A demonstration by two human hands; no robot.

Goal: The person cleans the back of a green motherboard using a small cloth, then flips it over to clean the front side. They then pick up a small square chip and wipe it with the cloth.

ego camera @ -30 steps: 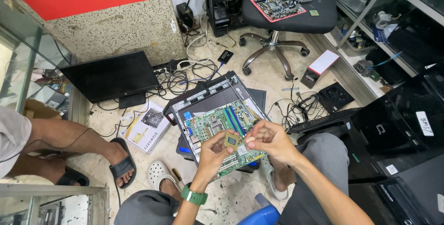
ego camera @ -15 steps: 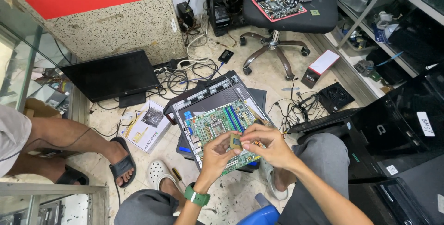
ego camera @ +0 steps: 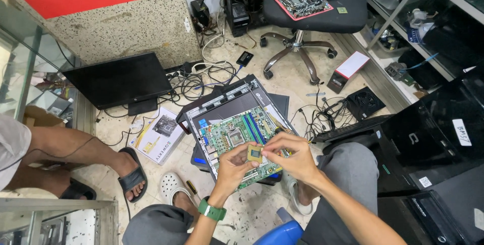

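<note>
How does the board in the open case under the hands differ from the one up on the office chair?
The green motherboard sits inside an open computer case on the floor; the chair's motherboard lies loose on a pink sheet on the black seat. The green one looks larger. Both hands, left hand and right hand, hold a processor chip above the green one. Both lie flat, face up.

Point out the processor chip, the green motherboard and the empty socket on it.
processor chip (ego camera: 254, 152), head view, on its gold underside, held between both hands.
green motherboard (ego camera: 242, 129), head view, on bare green board above the hands.
empty socket (ego camera: 235, 136), head view, on the square socket's middle.
</note>
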